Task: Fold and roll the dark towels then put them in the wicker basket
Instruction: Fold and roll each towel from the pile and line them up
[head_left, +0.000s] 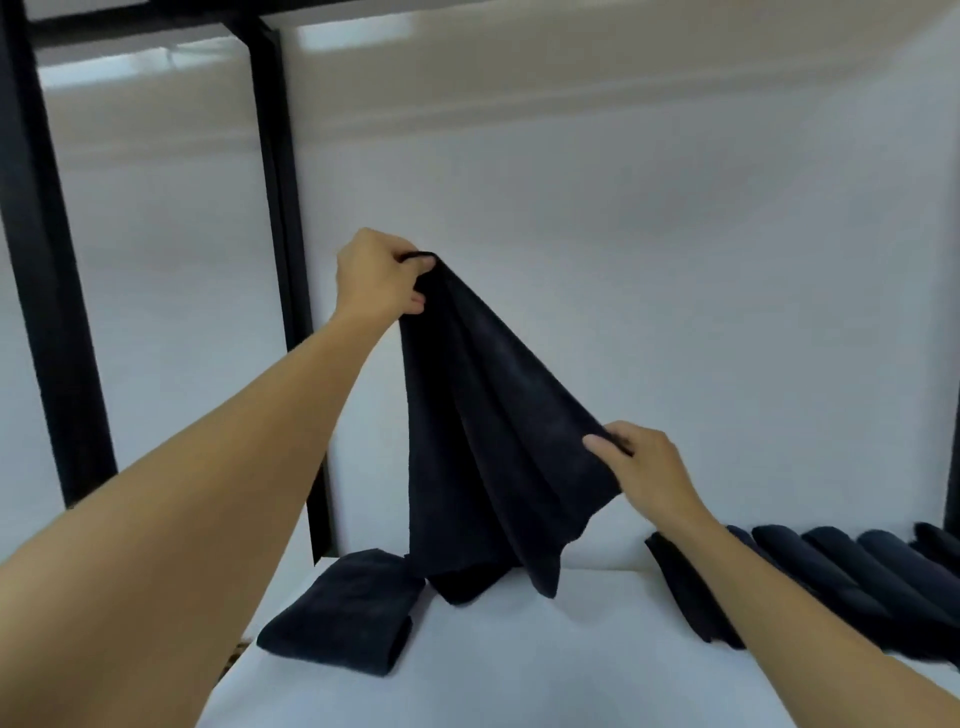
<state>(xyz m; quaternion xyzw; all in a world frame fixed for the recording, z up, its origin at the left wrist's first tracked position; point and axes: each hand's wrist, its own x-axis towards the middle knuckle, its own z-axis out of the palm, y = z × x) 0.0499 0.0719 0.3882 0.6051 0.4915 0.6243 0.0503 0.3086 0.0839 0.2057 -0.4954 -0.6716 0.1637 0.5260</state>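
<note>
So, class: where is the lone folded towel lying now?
In the head view, the folded towel lies on the white table, lower left, beside the held towel's hanging tip.

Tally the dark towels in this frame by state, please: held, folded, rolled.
held towel, gripped by left hand and right hand: 1
folded towel on the table: 1
rolled towels in the right-hand row: 6 in view, row cut off by the frame edge
Total: 8
</note>
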